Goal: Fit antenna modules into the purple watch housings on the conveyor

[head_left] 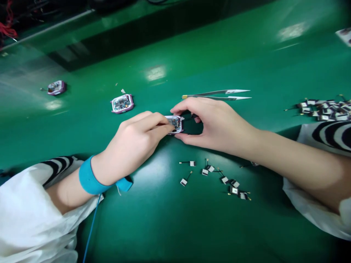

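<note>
The left hand (131, 144) and the right hand (214, 124) are both closed on a small pink-framed circuit housing (174, 124), holding it between them above the green mat (175, 226). Steel tweezers (216, 95) lie just beyond the right hand.

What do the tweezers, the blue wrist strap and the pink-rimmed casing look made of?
The tweezers look like stainless steel, bright with smooth metallic glints. The blue wrist strap seems matte stretchy fabric, though rubber is possible. The pink-rimmed casing looks like glossy moulded plastic, its shiny rim catching light; the exact type can't be told.
</note>
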A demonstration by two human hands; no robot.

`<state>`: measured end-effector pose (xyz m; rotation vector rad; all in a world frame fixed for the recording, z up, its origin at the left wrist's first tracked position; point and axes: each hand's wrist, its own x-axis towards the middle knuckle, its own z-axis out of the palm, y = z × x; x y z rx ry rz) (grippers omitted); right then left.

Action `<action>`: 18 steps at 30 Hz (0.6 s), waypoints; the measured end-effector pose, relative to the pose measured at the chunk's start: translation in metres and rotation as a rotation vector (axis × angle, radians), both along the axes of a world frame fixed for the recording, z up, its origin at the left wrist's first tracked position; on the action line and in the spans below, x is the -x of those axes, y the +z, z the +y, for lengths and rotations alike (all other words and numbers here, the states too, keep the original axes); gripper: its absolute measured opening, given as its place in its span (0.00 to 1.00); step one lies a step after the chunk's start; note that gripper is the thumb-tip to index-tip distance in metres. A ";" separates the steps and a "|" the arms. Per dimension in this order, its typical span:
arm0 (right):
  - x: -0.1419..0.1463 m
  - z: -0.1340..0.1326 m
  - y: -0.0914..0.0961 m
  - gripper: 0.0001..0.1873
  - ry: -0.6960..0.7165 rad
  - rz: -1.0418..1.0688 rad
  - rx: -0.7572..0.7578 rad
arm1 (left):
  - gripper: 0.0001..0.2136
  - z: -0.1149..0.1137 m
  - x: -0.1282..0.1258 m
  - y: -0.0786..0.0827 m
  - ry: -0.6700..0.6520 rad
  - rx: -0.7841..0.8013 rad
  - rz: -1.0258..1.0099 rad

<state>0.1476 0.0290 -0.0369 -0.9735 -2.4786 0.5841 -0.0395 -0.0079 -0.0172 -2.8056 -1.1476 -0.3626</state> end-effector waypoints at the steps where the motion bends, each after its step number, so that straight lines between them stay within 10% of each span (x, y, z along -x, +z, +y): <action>1: 0.000 0.000 0.000 0.15 -0.001 -0.005 0.003 | 0.11 0.000 0.000 0.000 0.000 -0.010 0.007; 18: -0.001 0.000 0.000 0.16 -0.004 -0.004 0.035 | 0.09 -0.001 -0.003 -0.001 0.035 -0.025 0.009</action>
